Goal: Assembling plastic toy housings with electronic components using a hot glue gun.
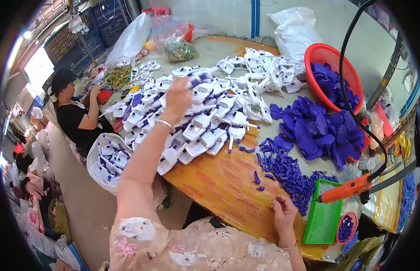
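Observation:
My left hand (177, 98) reaches over a big heap of white plastic toy bodies with purple parts (196, 131). Its fingers are closed on one white-and-purple toy body (199, 80), blurred by motion, at the top of the heap. My right hand (285, 213) rests low over the table edge, thumb and fingers curled together; anything between them is too small to make out. Just beyond it lie small purple plastic pieces (284, 178). Larger flat purple pieces (320, 128) are piled farther back.
An orange-handled power screwdriver (347, 189) hangs at the right over a green basket (325, 221) of small parts. A red basket (309, 67) tips out purple pieces. A white sack (93, 165) of toy bodies stands left of the table. A co-worker (72, 113) sits at far left.

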